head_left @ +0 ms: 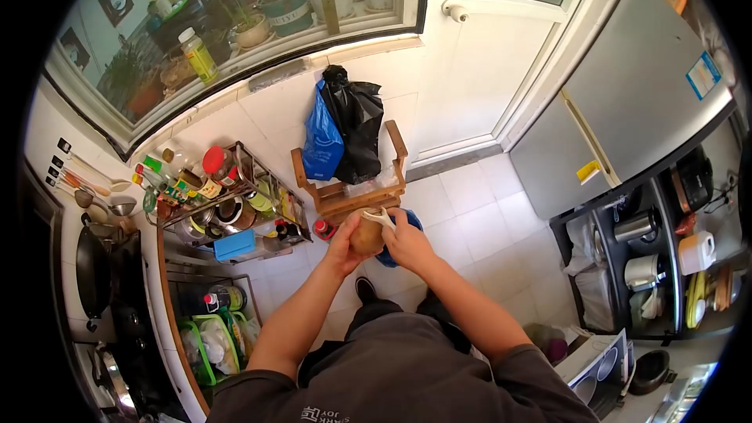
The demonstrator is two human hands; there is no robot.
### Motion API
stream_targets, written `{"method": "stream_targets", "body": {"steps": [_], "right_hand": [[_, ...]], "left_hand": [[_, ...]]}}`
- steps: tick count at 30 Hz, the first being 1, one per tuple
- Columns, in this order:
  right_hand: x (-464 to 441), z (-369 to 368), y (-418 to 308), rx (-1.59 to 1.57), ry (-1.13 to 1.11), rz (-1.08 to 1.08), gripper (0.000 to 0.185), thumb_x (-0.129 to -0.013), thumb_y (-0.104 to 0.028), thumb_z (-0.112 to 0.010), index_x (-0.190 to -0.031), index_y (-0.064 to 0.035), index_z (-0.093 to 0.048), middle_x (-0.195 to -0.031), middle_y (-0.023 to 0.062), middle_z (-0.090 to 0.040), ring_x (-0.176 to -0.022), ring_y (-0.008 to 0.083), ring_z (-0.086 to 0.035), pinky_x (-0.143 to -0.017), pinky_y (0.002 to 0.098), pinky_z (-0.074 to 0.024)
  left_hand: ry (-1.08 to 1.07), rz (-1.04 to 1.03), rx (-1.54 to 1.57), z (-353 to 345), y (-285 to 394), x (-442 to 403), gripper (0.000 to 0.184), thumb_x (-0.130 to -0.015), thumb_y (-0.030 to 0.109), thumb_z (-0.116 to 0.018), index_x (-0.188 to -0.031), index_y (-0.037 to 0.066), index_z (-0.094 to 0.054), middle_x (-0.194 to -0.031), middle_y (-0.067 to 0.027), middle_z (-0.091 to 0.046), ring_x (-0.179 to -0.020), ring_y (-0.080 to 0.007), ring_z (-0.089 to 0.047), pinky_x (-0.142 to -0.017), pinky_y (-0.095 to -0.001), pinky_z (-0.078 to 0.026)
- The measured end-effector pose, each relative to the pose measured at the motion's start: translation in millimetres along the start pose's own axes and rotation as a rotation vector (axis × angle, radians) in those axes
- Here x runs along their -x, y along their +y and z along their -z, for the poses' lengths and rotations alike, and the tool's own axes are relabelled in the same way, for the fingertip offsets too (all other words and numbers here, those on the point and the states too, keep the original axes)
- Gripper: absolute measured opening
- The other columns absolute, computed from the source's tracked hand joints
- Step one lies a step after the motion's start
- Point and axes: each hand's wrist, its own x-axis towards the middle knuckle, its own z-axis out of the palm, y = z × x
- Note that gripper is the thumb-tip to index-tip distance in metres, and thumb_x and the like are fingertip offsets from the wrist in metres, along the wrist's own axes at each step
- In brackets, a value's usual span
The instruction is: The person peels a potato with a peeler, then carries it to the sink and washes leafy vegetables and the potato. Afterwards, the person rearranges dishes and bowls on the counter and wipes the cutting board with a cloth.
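My left hand (342, 248) is wrapped round the left side of a large brown potato (366, 238), held in front of my body. My right hand (410, 247) grips a whitish peeler (381, 218), whose head lies against the top of the potato. The fingers partly cover the peeler, so its blade cannot be made out. Below and behind my hands is a blue bin (416, 226), mostly hidden by them.
A wooden chair (352, 205) with blue and black plastic bags (352, 121) stands ahead. To the left is a rack (258, 176) of bottles and jars. On the right are a grey fridge (627, 86) and a dark shelf (607, 262) with kitchenware. A white door (478, 55) is beyond.
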Motion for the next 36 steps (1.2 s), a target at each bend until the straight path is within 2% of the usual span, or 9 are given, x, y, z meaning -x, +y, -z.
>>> {"method": "stream_targets", "body": {"steps": [2,9,14,20,23,31,33,34,36], "right_hand": [[2,0,9,0.001,0.026,0.177,0.045,-0.090,-0.026,-0.039,-0.127,-0.0027,-0.036,-0.086,0.0270,-0.061,-0.079,0.0414,-0.060,-0.073,0.0486,-0.0458],[-39,14,20,-0.075,-0.061,0.178,0.040,-0.090,-0.024,-0.038,-0.126,-0.0070,-0.039,-0.084,0.0267,-0.061,-0.079,0.0425,-0.059,-0.072,0.0503,-0.0443],[-35,32,28,-0.107,-0.045,0.203,0.042,-0.090,-0.023,-0.038,-0.126,-0.0005,-0.036,-0.083,0.0274,-0.060,-0.077,0.0427,-0.059,-0.071,0.0510,-0.0448],[-15,38,25,-0.021,-0.085,0.202,0.046,-0.090,-0.022,-0.039,-0.128,0.0029,-0.030,-0.081,0.0278,-0.060,-0.074,0.0428,-0.059,-0.066,0.0507,-0.0474],[-10,28,28,0.048,-0.017,0.276,0.049,-0.089,-0.020,-0.042,-0.130,0.0031,-0.028,-0.081,0.0283,-0.059,-0.068,0.0414,-0.061,-0.060,0.0474,-0.0505],[3,12,37,0.046,-0.050,0.328,0.049,-0.089,-0.021,-0.042,-0.129,0.0043,-0.029,-0.081,0.0278,-0.058,-0.068,0.0414,-0.060,-0.060,0.0480,-0.0498],[17,7,40,0.033,-0.045,0.309,0.049,-0.090,-0.021,-0.042,-0.129,0.0046,-0.030,-0.081,0.0274,-0.058,-0.069,0.0412,-0.060,-0.060,0.0484,-0.0494],[16,0,41,0.036,-0.046,0.311,0.048,-0.090,-0.021,-0.041,-0.129,0.0046,-0.030,-0.081,0.0275,-0.059,-0.070,0.0416,-0.060,-0.062,0.0486,-0.0489],[-9,11,38,0.058,-0.008,0.351,0.047,-0.090,-0.020,-0.041,-0.129,0.0046,-0.030,-0.081,0.0276,-0.059,-0.072,0.0419,-0.060,-0.064,0.0489,-0.0483]], "left_hand": [[0.044,-0.041,0.088,-5,-16,-4,0.047,-0.084,0.045,-0.056,-0.120,0.017,-0.047,-0.117,-0.0053,-0.054,-0.104,-0.0229,-0.055,-0.078,-0.0473,-0.050],[0.320,-0.157,0.127,-38,-9,-39,0.042,-0.083,0.042,-0.059,-0.113,0.014,-0.053,-0.106,-0.0045,-0.060,-0.094,-0.0221,-0.059,-0.078,-0.0440,-0.050],[0.533,-0.249,0.327,-54,-31,-71,0.043,-0.080,0.046,-0.061,-0.108,0.014,-0.056,-0.103,-0.0051,-0.062,-0.095,-0.0216,-0.060,-0.081,-0.0381,-0.049],[0.488,-0.367,0.535,-49,-38,-91,0.040,-0.082,0.045,-0.059,-0.103,0.012,-0.057,-0.094,-0.0066,-0.062,-0.079,-0.0233,-0.061,-0.069,-0.0353,-0.052],[0.516,-0.310,0.496,-42,-32,-94,0.051,-0.080,0.057,-0.053,-0.107,0.014,-0.054,-0.096,-0.0100,-0.058,-0.084,-0.0288,-0.058,-0.068,-0.0451,-0.051],[0.527,-0.346,0.510,-59,-6,-79,0.055,-0.080,0.060,-0.049,-0.112,0.016,-0.052,-0.108,-0.0112,-0.056,-0.094,-0.0299,-0.056,-0.070,-0.0491,-0.050],[0.187,-0.297,0.366,-36,-7,-80,0.056,-0.078,0.060,-0.054,-0.109,0.014,-0.055,-0.099,-0.0082,-0.060,-0.091,-0.0272,-0.058,-0.071,-0.0449,-0.050],[0.409,-0.301,0.494,-65,3,-72,0.053,-0.079,0.057,-0.056,-0.110,0.014,-0.055,-0.103,-0.0070,-0.060,-0.090,-0.0267,-0.058,-0.071,-0.0446,-0.050],[0.369,-0.323,0.469,-67,1,-78,0.051,-0.080,0.055,-0.055,-0.110,0.013,-0.054,-0.103,-0.0067,-0.060,-0.092,-0.0271,-0.058,-0.074,-0.0441,-0.050]]}}
